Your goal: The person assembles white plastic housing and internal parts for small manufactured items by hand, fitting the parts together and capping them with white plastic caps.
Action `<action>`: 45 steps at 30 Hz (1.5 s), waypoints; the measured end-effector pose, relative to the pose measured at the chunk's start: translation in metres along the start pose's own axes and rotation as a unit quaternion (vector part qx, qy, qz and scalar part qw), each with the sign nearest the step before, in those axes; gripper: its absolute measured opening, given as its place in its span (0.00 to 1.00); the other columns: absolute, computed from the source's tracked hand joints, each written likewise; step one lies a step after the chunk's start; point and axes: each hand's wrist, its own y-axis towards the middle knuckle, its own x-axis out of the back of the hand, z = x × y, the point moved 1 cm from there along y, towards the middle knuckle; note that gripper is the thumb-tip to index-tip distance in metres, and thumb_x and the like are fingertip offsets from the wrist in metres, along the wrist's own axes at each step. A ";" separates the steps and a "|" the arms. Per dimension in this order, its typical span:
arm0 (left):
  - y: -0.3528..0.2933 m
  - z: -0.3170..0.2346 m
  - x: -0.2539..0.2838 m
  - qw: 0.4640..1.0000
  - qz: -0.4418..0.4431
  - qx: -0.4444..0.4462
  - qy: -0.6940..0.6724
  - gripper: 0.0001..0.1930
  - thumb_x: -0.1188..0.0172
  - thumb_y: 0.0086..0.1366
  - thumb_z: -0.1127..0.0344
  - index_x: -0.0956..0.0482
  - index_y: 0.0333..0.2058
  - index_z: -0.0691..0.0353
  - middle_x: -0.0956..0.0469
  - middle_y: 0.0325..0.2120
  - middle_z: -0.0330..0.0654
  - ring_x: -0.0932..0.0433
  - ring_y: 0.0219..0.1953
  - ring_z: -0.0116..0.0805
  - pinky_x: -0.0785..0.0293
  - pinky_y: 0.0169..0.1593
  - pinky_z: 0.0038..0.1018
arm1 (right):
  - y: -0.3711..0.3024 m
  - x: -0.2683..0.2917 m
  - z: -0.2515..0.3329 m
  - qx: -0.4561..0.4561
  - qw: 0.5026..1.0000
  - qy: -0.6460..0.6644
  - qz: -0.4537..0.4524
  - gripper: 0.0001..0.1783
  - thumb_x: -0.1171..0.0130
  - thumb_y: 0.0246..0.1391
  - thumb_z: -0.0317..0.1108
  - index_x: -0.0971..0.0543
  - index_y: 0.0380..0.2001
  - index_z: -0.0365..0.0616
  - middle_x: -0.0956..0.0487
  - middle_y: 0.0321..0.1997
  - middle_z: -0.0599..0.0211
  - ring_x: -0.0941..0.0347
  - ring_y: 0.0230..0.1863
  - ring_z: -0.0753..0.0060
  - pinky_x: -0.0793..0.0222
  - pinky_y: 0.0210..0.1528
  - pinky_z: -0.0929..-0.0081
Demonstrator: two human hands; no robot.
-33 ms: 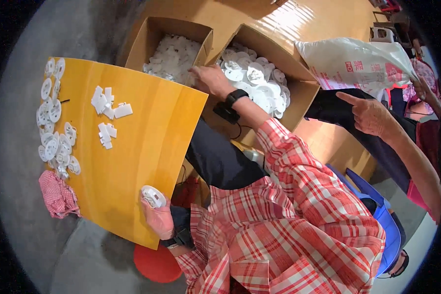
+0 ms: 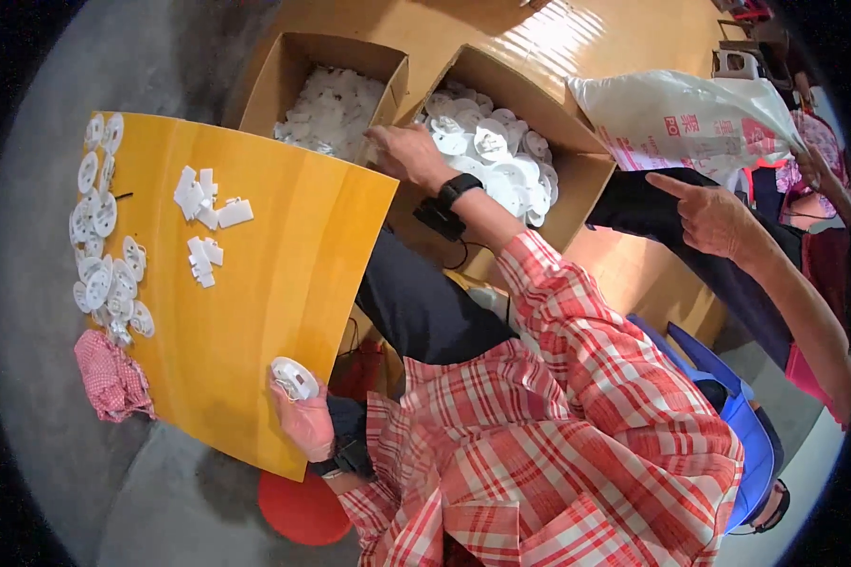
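Red-white plaid sleeves, black wristbands

A round white plastic disc (image 2: 294,378) (slightly tilted) at the board's near edge.

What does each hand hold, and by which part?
Left hand grips a white round disc by its near edge. Right hand reaches over the boxes; any hold is unclear.

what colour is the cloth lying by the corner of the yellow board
Red-and-white checked cloth, beside the yellow board; it shows in the head view.
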 end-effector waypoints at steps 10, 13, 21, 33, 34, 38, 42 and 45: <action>0.013 0.005 0.008 1.000 0.004 0.019 0.007 0.18 0.49 0.65 0.59 0.32 0.50 0.60 0.25 0.40 0.47 0.27 0.37 0.38 0.31 0.41 0.32 | -0.096 0.025 0.024 -0.012 0.978 0.203 -0.055 0.17 0.52 0.44 0.25 0.28 0.42 0.40 0.23 0.32 0.53 0.27 0.32 0.50 0.31 0.35 0.61; 0.016 0.009 0.007 1.000 0.004 0.011 0.011 0.19 0.49 0.65 0.59 0.34 0.51 0.62 0.26 0.40 0.51 0.28 0.38 0.39 0.31 0.41 0.31 | -0.119 0.038 0.024 -0.028 0.980 0.197 -0.021 0.18 0.52 0.45 0.25 0.28 0.43 0.39 0.23 0.33 0.53 0.26 0.33 0.50 0.30 0.36 0.61; 0.017 -0.003 0.002 0.999 0.035 -0.014 0.026 0.19 0.49 0.64 0.60 0.35 0.51 0.63 0.27 0.42 0.50 0.29 0.40 0.37 0.32 0.40 0.30 | -0.138 0.062 -0.002 -0.176 0.937 0.302 0.029 0.18 0.54 0.49 0.27 0.29 0.46 0.44 0.24 0.30 0.55 0.27 0.31 0.59 0.31 0.35 0.67; 0.118 -0.142 -0.026 0.950 0.033 -0.204 0.232 0.30 0.50 0.63 0.66 0.49 0.62 0.60 0.33 0.52 0.42 0.29 0.49 0.33 0.28 0.43 0.30 | -0.105 0.089 -0.063 -0.142 0.885 0.423 -0.131 0.23 0.51 0.55 0.31 0.34 0.56 0.44 0.29 0.53 0.63 0.31 0.38 0.79 0.34 0.36 0.83; 0.127 -0.167 -0.019 0.953 0.047 -0.201 0.222 0.32 0.50 0.62 0.66 0.51 0.62 0.57 0.31 0.49 0.42 0.25 0.44 0.32 0.25 0.35 0.27 | -0.078 0.113 -0.017 -0.131 0.886 0.430 -0.113 0.23 0.52 0.56 0.29 0.34 0.56 0.44 0.28 0.49 0.65 0.31 0.37 0.79 0.35 0.37 0.83; 0.172 -0.203 -0.015 0.936 0.031 -0.225 0.271 0.35 0.48 0.61 0.64 0.55 0.64 0.52 0.27 0.44 0.41 0.24 0.34 0.30 0.29 0.28 0.23 | -0.006 0.140 0.102 0.010 0.906 0.423 0.026 0.22 0.52 0.55 0.27 0.33 0.55 0.43 0.29 0.34 0.74 0.35 0.33 0.82 0.38 0.35 0.85; 0.190 -0.204 -0.006 0.936 -0.020 -0.112 0.334 0.37 0.46 0.60 0.63 0.56 0.64 0.51 0.25 0.39 0.43 0.24 0.24 0.32 0.30 0.23 0.21 | 0.014 0.124 0.174 0.100 0.916 0.373 0.106 0.21 0.52 0.54 0.27 0.33 0.53 0.42 0.30 0.26 0.73 0.36 0.27 0.82 0.38 0.31 0.84; 0.181 -0.205 -0.011 0.925 -0.002 -0.153 0.349 0.36 0.46 0.59 0.64 0.54 0.64 0.51 0.24 0.39 0.43 0.23 0.24 0.32 0.30 0.22 0.21 | 0.008 0.120 0.189 0.112 0.934 0.294 0.170 0.20 0.52 0.55 0.26 0.32 0.53 0.41 0.34 0.27 0.76 0.37 0.29 0.84 0.38 0.34 0.85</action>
